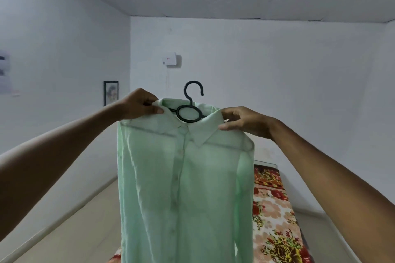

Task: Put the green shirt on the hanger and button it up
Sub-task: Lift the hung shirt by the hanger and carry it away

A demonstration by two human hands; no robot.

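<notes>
A pale green shirt [183,188] hangs in front of me on a black plastic hanger [189,111], held up in the air. The hanger's hook and ring stick out above the collar; its arms are hidden inside the shoulders. The front placket runs closed down the middle with small buttons along it. My left hand [139,104] pinches the left side of the collar at the shoulder. On the other side, my right hand [243,120] pinches the right collar point and shoulder.
A bed with a floral red and cream cover [275,215] lies below and to the right, behind the shirt. White walls surround the room, with a small framed picture [111,93] on the left wall and a white box [170,58] on the far wall.
</notes>
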